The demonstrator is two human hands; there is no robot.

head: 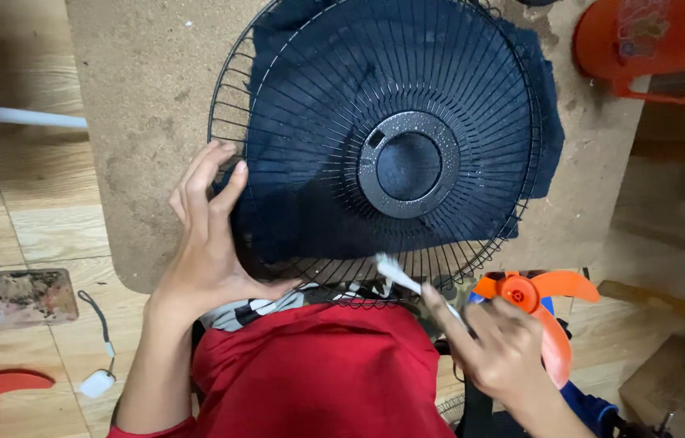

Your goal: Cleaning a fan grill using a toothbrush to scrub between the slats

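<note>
On the board, left hand point(205, 243) flat on fan grille point(375, 146); right hand point(505, 349) pinches brush point(399, 276), pointing up-left.

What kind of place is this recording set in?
Probably an informal fan repair or cleaning spot at home or in a small workshop. A fan grille lies on a worn board, loose orange fan blades sit nearby, and the floor is wood-patterned.

Soft, even indoor light from above, fairly bright, with no hard shadows. The black wire fan guard point(383, 146) stays sharp, its centre speckled with small glints. The right hand point(505, 353) shows slight motion blur.
</note>
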